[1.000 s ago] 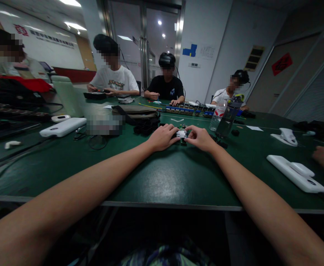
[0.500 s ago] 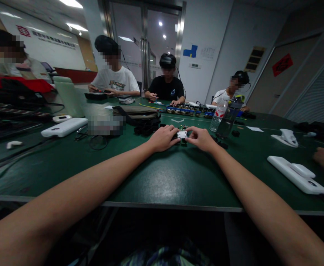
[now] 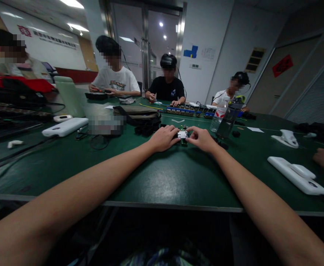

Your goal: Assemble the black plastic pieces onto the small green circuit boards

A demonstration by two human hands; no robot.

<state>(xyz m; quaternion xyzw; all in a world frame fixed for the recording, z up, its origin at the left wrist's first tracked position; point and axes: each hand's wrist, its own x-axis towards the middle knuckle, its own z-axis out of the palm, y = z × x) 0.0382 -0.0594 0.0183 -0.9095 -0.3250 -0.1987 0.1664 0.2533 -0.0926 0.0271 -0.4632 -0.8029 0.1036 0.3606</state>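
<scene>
Straight ahead on the green table, a small green circuit board [image 3: 184, 143] with a pale metal part [image 3: 182, 135] on it sits between my two hands. From the left, my left hand [image 3: 164, 138] grips the board's edge with fingers close together. On the opposite side, my right hand [image 3: 201, 139] has its thumb and forefinger curled in a pinch at the board's right edge. The fingertips partly cover both sides of the board.
Beyond my right hand stand a clear plastic bottle [image 3: 219, 115] and a dark bottle [image 3: 230, 118]. White power banks [image 3: 64, 127] lie left and right [image 3: 296, 175]. A grey-brown bag [image 3: 137, 113] and a blue rack strip [image 3: 184, 111] lie farther back. Several people sit around the table.
My hands and the circuit board hold the same position. Across the table, a thin tool in the black-shirted person's hand has tipped lower.
</scene>
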